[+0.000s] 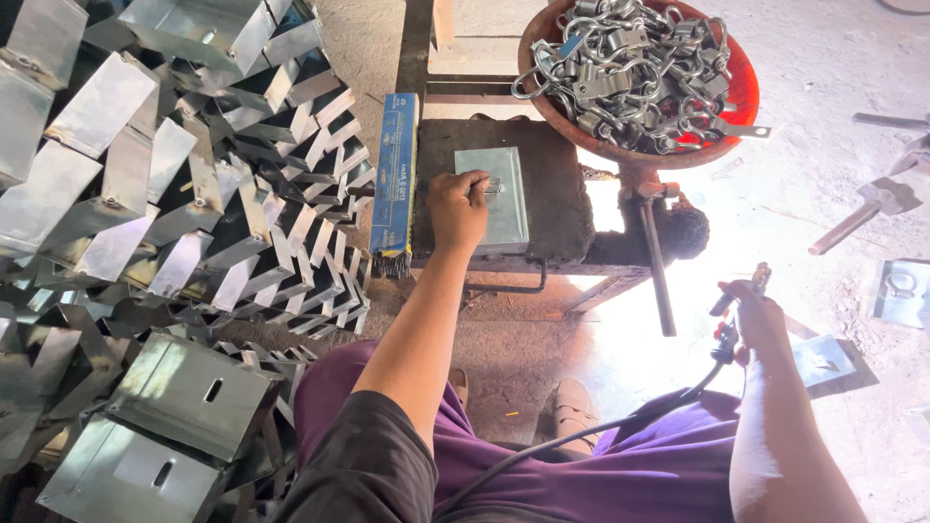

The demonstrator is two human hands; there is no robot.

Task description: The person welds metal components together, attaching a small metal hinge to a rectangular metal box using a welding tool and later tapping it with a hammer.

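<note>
**Sheet-metal plate on the work block: handling and containers**

The left hand [457, 208] rests on a small folded sheet-metal plate [494, 199] lying flat on the dark work block [552, 189], centre of the scene, a little way off from the seated person. Its fingers are curled narrow, pinching a small metal fitting [491, 184] against the plate's upper face. The right hand [751, 315], near and to the right, is closed around the handle of an electrode holder [727, 334], its cable trailing back over the lap.

Judgement on handling: the plate looks thin, light and stiff, with a smooth, likely slippery face and cut edges that may be sharp. It is best taken by its folded rims or pressed flat from above.

Containers: a red-lined round basin [741, 82] stands far right of the block, heaped with metal rings and clasps [635, 63]. A long blue box [395, 169] lies along the block's left edge; its contents cannot be made out. Similar folded plates [174, 184] are piled loose at left.
</note>
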